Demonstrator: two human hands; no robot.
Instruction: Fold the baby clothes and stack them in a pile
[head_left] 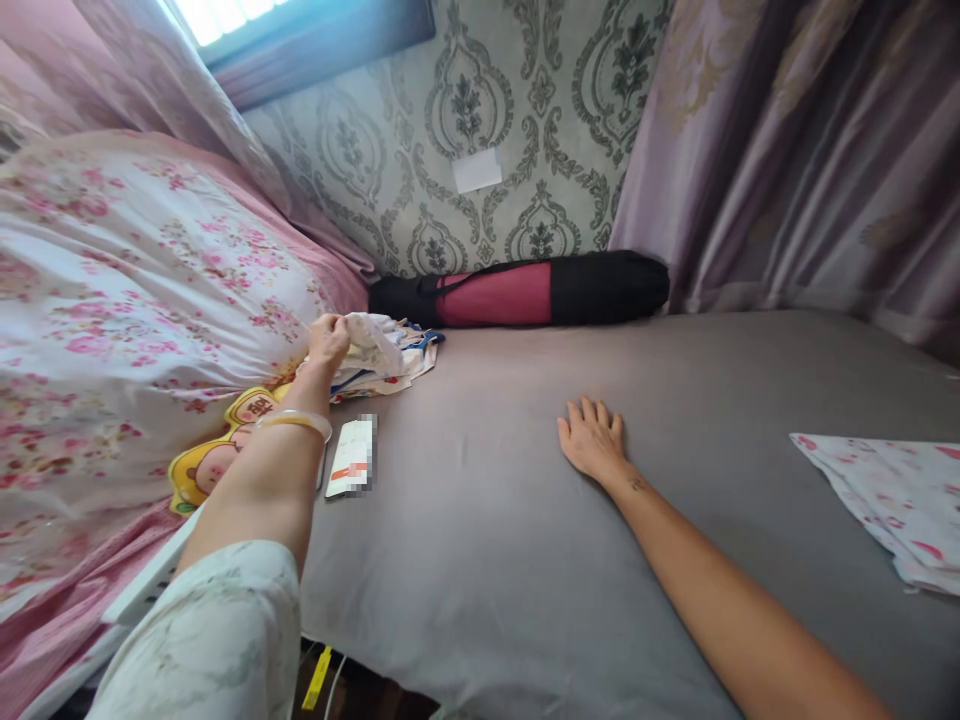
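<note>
Saw, well to the left of the left hand (328,342), a white bedcover (97,320) printed with pink flowers, and beyond it a pale pink curtain (105,50). Noticed, on the near side of the left hand and partly hidden behind the forearm, a yellow cartoon cushion (196,475). Wore a pale bangle (291,420) on the left forearm and a white patterned sleeve (217,630) farther back. Spotted a yellow tag (316,680) far below the left hand, past the bed's near edge, and, much closer on the near side, a flat white rectangle (346,458) with an orange strip, partly pixelated. Pinched a white printed cloth (375,342) in the left hand, thumb and fingers closed on its left part, just above a pile of fabrics (421,362) to the right. Saw, beyond and between both hands, a black-and-red cylindrical bag (495,295) against the patterned wallpaper (352,160). Rested the right hand (592,438) palm down on the grey bedsheet (480,520), fingers loosely spread, gripping nothing. Found a lilac curtain (757,170) beyond and right of the right hand, and, well apart on the same side, a white cloth with red-pink motifs (892,500).
</note>
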